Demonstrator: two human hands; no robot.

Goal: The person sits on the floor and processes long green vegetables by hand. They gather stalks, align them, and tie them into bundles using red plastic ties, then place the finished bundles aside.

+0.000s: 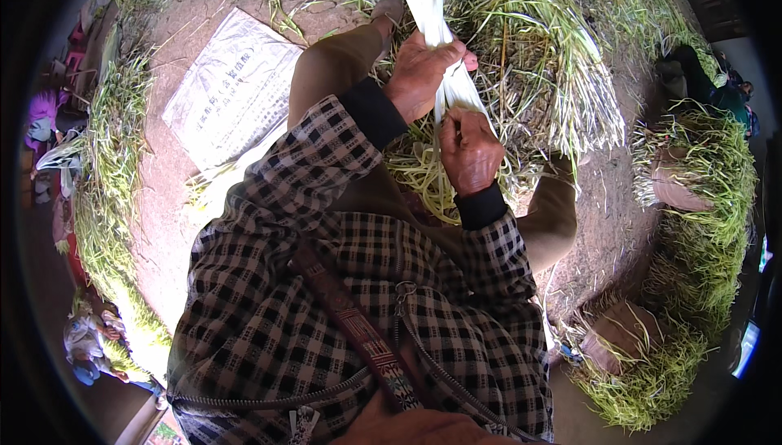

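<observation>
My left hand is closed around a bundle of long pale plant stalks, whose upper ends run out of the top of the view. Just below and to the right, my right hand has its fingers curled on the lower part of the same bundle, where some strands hang down. Loose yellow-green strands lie under my hands, between my legs. A heap of green and white stalks lies to the right, its pale ends fanned downward.
A white woven sack bearing writing lies flat on the earthen floor at left. Stalks line the left side. Bound bundles of stalks stand at right. Other people are at the far right and along the left edge.
</observation>
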